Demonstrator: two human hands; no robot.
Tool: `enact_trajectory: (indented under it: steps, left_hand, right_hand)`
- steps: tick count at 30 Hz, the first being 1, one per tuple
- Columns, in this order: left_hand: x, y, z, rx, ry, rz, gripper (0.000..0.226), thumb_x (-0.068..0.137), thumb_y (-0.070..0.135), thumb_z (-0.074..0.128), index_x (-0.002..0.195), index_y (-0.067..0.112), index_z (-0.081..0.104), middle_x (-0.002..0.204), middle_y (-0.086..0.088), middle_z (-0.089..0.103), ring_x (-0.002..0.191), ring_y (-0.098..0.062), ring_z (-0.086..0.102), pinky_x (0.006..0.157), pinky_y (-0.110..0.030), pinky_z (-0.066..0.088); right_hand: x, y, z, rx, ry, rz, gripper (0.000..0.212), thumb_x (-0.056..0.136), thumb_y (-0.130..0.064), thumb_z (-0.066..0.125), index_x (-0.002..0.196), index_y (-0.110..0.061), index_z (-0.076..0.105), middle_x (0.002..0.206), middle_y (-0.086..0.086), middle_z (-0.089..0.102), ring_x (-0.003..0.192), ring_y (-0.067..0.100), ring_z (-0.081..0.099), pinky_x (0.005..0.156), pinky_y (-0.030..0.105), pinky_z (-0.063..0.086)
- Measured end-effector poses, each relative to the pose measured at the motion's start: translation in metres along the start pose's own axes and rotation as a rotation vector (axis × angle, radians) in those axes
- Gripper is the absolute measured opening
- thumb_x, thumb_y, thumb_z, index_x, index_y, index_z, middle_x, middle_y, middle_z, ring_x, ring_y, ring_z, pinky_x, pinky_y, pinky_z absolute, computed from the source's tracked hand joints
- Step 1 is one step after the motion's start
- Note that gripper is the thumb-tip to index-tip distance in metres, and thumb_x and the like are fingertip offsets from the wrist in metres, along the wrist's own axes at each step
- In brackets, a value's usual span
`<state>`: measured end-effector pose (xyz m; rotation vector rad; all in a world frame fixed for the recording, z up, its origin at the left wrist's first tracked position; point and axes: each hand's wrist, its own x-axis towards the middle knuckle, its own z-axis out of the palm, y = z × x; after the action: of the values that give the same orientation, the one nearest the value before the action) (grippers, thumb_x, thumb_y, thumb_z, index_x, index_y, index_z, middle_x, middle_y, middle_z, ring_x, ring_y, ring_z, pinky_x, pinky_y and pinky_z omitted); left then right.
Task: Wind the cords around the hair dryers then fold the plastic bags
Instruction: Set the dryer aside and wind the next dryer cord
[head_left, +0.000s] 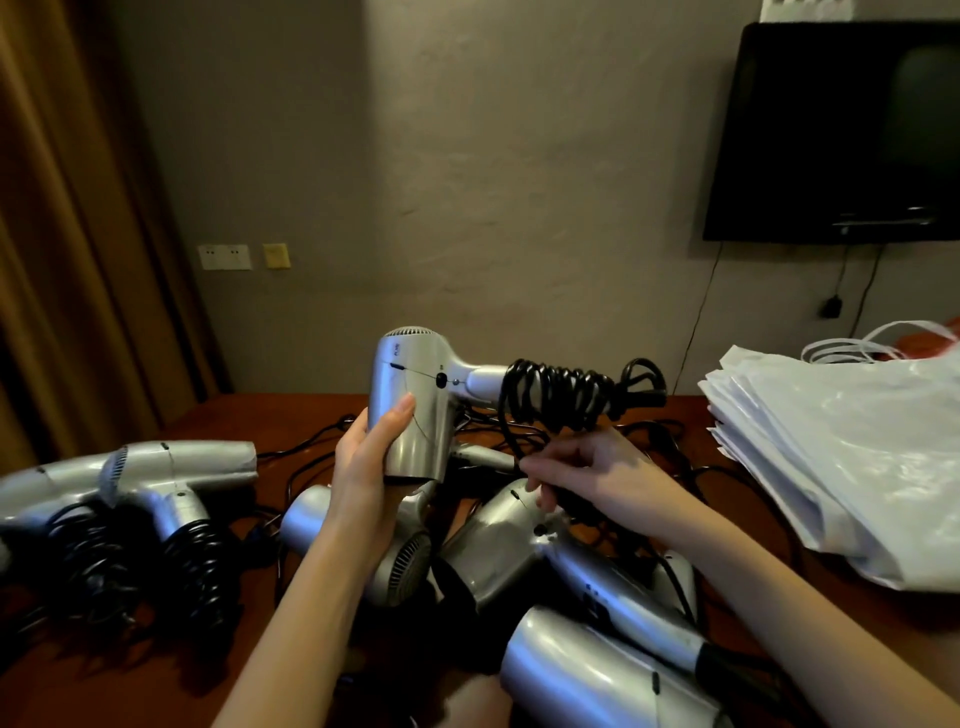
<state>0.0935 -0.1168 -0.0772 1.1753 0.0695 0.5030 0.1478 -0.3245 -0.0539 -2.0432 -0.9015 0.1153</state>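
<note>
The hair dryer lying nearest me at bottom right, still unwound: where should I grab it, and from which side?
Probably grip the hair dryer's fat silver barrel, coming down from above. The barrel is its broadest bare part and faces up; its handle runs off to the right into a tangle of loose cords and neighbouring dryers.

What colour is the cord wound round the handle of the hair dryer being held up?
Black, on a silver hair dryer; the cord shows best in the head view.

Both bare forearms reach up from the bottom of the frame, the left hand at centre raised with palm inward and its grip curled closed, the right hand just right of centre, lower, fingertips pinched together.
</note>
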Motion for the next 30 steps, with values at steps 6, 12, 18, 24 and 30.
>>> enact_trajectory:
  steps: [6,12,18,24,30]
  left_hand:
    - [-0.001,0.001,-0.003,0.002,-0.049,-0.062,0.074,0.062,0.05,0.071,0.119,0.005,0.063,0.099,-0.018,0.068,0.083,-0.028,0.067,0.063,-0.03,0.056]
    - [-0.002,0.002,-0.005,0.018,-0.112,-0.081,0.066,0.061,0.05,0.07,0.112,0.009,0.065,0.094,-0.013,0.07,0.078,-0.024,0.068,0.063,-0.03,0.056]
    - [-0.004,0.002,-0.005,-0.003,-0.174,-0.097,0.086,0.057,0.047,0.073,0.124,-0.004,0.054,0.089,-0.015,0.07,0.07,-0.023,0.069,0.057,-0.029,0.056]
    - [-0.005,0.001,-0.004,0.093,-0.24,-0.07,0.07,0.057,0.045,0.073,0.114,0.005,0.061,0.086,-0.015,0.069,0.07,-0.027,0.068,0.055,-0.03,0.055]
    - [-0.004,-0.006,0.0,0.276,-0.227,-0.019,0.084,0.048,0.043,0.078,0.125,0.017,0.058,0.094,0.01,0.074,0.091,-0.018,0.071,0.075,-0.037,0.053]
  right_hand:
    - [-0.001,-0.004,-0.009,-0.01,0.004,0.167,0.038,0.086,-0.054,0.057,0.066,-0.021,0.059,0.046,-0.016,0.058,0.046,-0.004,0.057,0.052,0.004,0.04]
    - [-0.008,-0.013,-0.041,0.147,-0.025,0.201,0.029,0.08,-0.031,0.071,0.067,-0.009,0.058,0.054,-0.008,0.047,0.045,0.002,0.042,0.045,0.008,0.034]
    - [0.005,0.012,-0.045,-0.283,0.102,-0.007,0.005,0.085,0.001,0.063,0.085,-0.002,0.066,0.067,-0.012,0.061,0.068,0.01,0.062,0.053,0.008,0.037]
    - [0.017,0.019,-0.051,-0.157,0.114,0.145,0.017,0.078,-0.01,0.075,0.091,-0.019,0.068,0.096,0.002,0.07,0.094,0.014,0.065,0.089,0.027,0.047]
    - [0.002,0.009,-0.048,-0.331,0.278,-0.075,0.031,0.064,-0.032,0.078,0.091,-0.024,0.065,0.084,-0.007,0.071,0.08,0.003,0.066,0.075,0.021,0.05]
